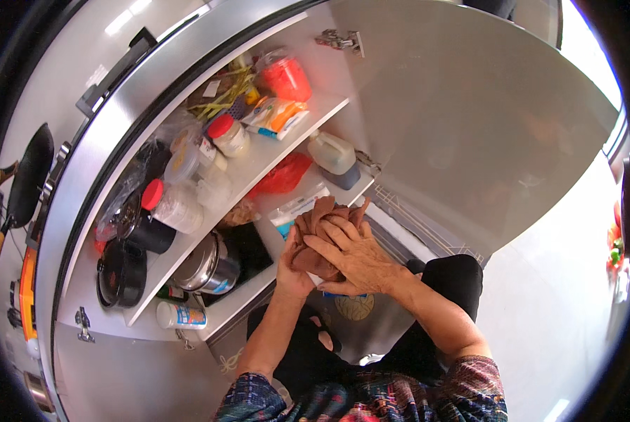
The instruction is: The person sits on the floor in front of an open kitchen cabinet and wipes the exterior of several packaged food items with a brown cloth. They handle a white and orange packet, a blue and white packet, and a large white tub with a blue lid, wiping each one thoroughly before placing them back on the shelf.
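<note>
I hold a brown cloth (315,232) bunched between both hands in front of an open cupboard. My right hand (353,257) lies on top of it, fingers curled down over the folds in a closed grip. My left hand (294,271) cups the cloth from beneath, its grip also closed on the fabric, though most of its fingers are hidden under the bundle. The cloth hangs just in front of the cupboard's shelf edge.

Just past my hands, on the lower shelf, a steel pot (206,266) lies on its side, with a black pan (121,273) further left. A white plastic jug (334,156) stands deeper in, beside a red bag (284,174). On the shelf above sit red-capped jars (227,135) and a red container (284,77). The cupboard door (469,126) stands swung open to the right.
</note>
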A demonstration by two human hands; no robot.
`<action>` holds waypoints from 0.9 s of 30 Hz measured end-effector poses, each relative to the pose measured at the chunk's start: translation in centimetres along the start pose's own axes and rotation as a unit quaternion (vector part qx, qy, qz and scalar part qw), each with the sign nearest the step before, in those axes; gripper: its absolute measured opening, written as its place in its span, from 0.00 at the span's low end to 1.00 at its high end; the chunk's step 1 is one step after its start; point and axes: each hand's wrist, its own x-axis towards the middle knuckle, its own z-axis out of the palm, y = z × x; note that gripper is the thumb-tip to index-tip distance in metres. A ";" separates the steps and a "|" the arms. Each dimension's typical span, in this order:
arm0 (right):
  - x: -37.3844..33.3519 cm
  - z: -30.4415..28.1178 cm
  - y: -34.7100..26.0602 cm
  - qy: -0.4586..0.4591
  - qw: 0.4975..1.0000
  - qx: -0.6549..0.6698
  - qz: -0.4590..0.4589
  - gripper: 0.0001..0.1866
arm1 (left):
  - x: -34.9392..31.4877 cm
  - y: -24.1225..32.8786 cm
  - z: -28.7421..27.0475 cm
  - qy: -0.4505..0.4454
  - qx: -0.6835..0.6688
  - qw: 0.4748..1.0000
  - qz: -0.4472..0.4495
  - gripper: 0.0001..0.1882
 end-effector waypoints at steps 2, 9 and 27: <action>-0.2 1.0 -0.3 -0.010 1.000 -0.010 -0.004 0.36 | -0.5 0.7 -0.8 -0.017 -0.032 0.999 -0.017 0.27; 0.6 -1.2 0.1 0.051 0.867 0.451 0.206 0.18 | -2.0 1.6 -1.2 0.004 -0.046 0.998 -0.036 0.29; 1.7 3.5 -1.2 0.145 0.987 0.072 0.015 0.24 | -0.5 -0.8 0.9 -0.092 0.043 0.994 0.047 0.37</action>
